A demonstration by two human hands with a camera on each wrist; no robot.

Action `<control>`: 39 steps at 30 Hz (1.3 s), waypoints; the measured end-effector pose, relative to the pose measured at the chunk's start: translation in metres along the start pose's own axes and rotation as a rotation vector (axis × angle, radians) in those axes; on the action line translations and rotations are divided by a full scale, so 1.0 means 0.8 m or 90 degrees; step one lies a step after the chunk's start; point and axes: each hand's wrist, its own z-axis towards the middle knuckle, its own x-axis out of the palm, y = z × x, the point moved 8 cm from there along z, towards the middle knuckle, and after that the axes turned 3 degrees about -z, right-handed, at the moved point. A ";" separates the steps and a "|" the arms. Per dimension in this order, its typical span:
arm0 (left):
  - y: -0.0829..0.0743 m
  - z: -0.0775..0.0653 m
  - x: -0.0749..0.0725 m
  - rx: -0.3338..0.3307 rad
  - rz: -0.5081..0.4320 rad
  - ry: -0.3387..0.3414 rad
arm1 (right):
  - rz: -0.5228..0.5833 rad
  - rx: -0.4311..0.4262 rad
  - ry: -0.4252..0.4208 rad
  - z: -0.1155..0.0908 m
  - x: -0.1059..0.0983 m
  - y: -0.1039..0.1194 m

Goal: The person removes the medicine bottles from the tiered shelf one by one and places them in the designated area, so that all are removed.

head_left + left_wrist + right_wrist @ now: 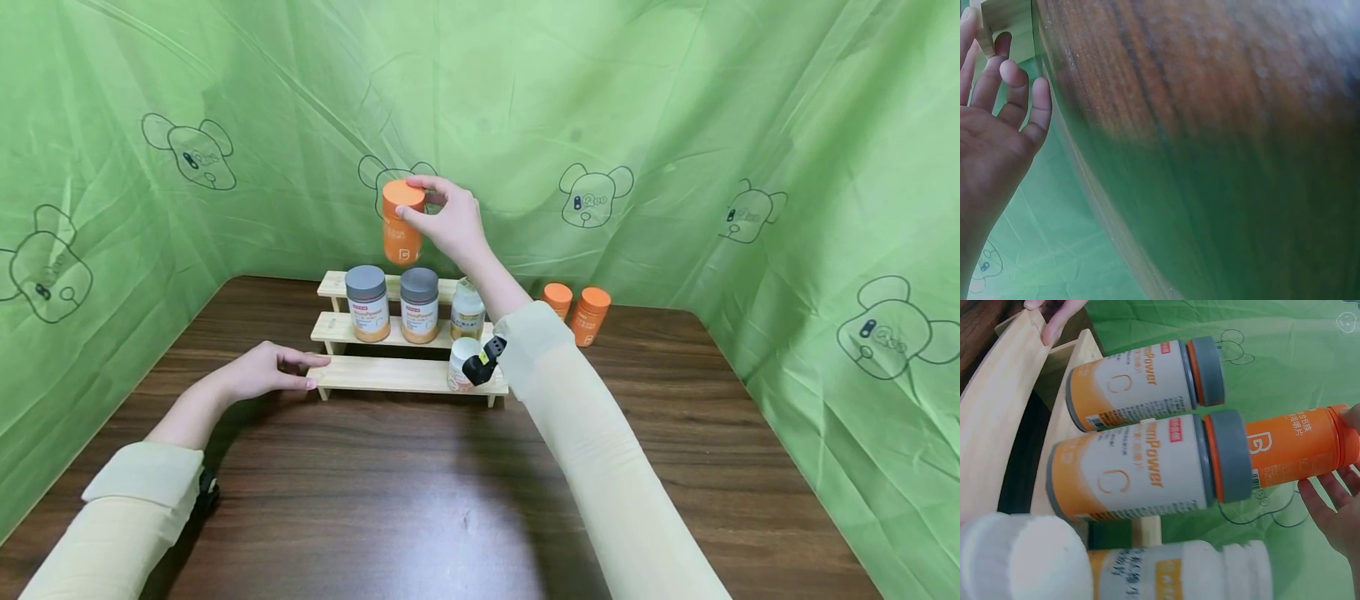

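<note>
My right hand (454, 218) grips an orange bottle (402, 237) by its orange lid, upright and raised above the back step of a three-step wooden display rack (397, 375). In the right wrist view the lettered side of this orange bottle (1288, 447) shows behind two grey-lidded bottles. With thumb and fingers, my left hand (264, 371) pinches the left end of the rack's lowest step. Two grey-lidded supplement bottles (366, 307) and a pale-capped bottle (467, 310) stand on the middle step. A small white jar (462, 363) sits at the right of the lowest step.
Two more orange bottles (590, 317) stand on the dark wooden table (420, 483), right of the rack; my right forearm partly covers one. Green cloth (510, 100) with printed bear outlines hangs behind and at both sides.
</note>
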 end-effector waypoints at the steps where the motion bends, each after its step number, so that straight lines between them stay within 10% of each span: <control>1: 0.001 0.000 0.000 0.000 0.000 0.000 | 0.003 -0.002 0.002 0.001 -0.002 0.002; 16: 0.000 -0.001 0.001 -0.004 -0.013 0.000 | 0.095 -0.007 0.014 -0.023 -0.050 0.065; 39: -0.009 0.002 0.005 0.003 -0.020 0.004 | 0.126 -0.030 0.023 -0.014 -0.115 0.058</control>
